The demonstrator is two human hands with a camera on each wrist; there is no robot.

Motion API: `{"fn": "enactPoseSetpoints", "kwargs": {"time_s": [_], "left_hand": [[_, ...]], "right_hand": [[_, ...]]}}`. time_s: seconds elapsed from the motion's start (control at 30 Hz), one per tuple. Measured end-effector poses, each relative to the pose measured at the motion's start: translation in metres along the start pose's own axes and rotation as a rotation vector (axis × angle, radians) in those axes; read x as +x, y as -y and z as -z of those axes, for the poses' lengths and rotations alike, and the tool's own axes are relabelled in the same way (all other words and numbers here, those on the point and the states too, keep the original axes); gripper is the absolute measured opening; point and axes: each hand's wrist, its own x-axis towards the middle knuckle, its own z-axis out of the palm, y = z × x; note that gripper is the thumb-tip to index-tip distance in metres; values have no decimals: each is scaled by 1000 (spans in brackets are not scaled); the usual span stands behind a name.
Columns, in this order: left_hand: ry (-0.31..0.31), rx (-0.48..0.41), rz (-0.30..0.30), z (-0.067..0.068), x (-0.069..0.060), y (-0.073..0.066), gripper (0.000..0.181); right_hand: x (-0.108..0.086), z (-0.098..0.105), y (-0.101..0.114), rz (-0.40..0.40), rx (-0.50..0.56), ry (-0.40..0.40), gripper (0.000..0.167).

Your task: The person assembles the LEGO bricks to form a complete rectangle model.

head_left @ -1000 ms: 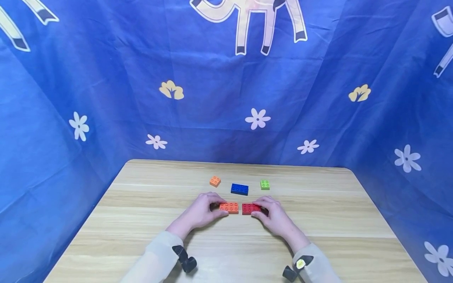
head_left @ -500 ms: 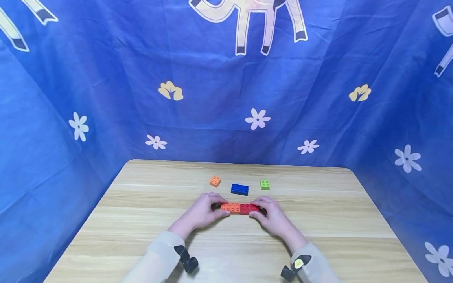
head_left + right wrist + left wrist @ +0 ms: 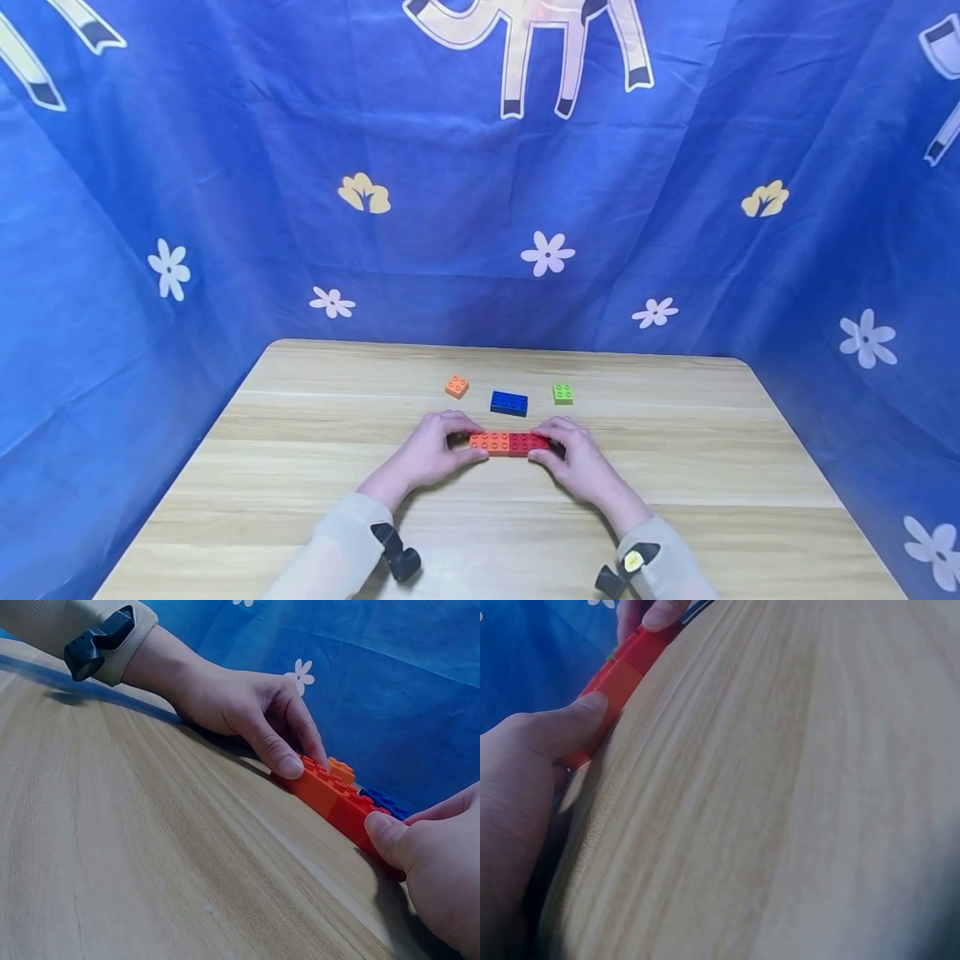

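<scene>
On the wooden table, a long orange brick and a red brick lie end to end, touching. My left hand pinches the orange brick's left end between thumb and fingers. The red brick's right end is pinched by my right hand. In the right wrist view the orange brick and red brick form one straight row. The left wrist view shows my left thumb along the side of the orange brick.
Behind the row lie a small orange brick, a blue brick and a small green brick. A blue patterned cloth surrounds the table at the back and sides.
The gap between the long orange and red bricks has closed: the red brick moved left and the orange brick slightly right. Both hands kept their grip.
</scene>
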Motion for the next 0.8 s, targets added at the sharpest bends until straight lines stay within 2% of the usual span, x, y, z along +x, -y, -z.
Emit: {"fn": "enactPoseSetpoints", "kwargs": {"time_s": [0.43, 0.8], "left_hand": [[4, -4, 13, -3, 0, -1, 40], [-15, -25, 21, -3, 0, 0, 39]], "right_hand": [[-1, 8, -1, 23, 36, 30, 47], [11, 24, 2, 41, 35, 22, 47]]}}
